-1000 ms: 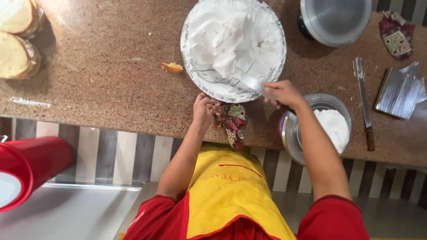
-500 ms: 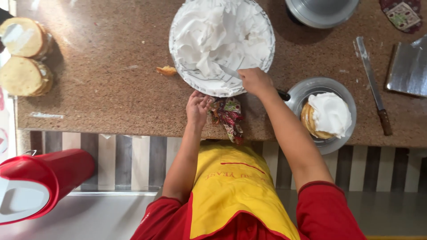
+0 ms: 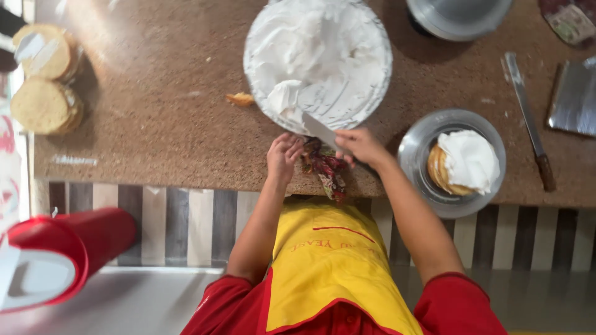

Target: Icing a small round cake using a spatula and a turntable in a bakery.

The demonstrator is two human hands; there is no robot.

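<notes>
The right hand (image 3: 360, 147) is closed around the handle of a spatula (image 3: 318, 128), whose flat blade reaches up and left onto the near edge of the cake (image 3: 318, 62), touching the white cream there. The left hand (image 3: 284, 155) sits just below the cake's near rim, fingers curled loosely and pointing toward it; whether the fingertips actually touch the rim I cannot tell. It holds nothing that I can see.

Between the two hands, a red patterned cloth (image 3: 326, 169) hangs over the counter (image 3: 155, 124) edge, just below the cake. Both hands work right at that front edge, so there is little counter between the cake and the drop-off. To the cake's left lies a wide stretch of bare brown counter, broken only by a small crumb (image 3: 239, 98) just beside the rim.

Right of the cake, near the right forearm, stands a steel bowl (image 3: 451, 162) with sponge pieces and a heap of cream in it. Further right of the cake lies a long knife (image 3: 529, 121), and beyond that a steel scraper (image 3: 574, 96). Far left of the cake, two sponge rounds (image 3: 43, 80) sit at the counter's end.
</notes>
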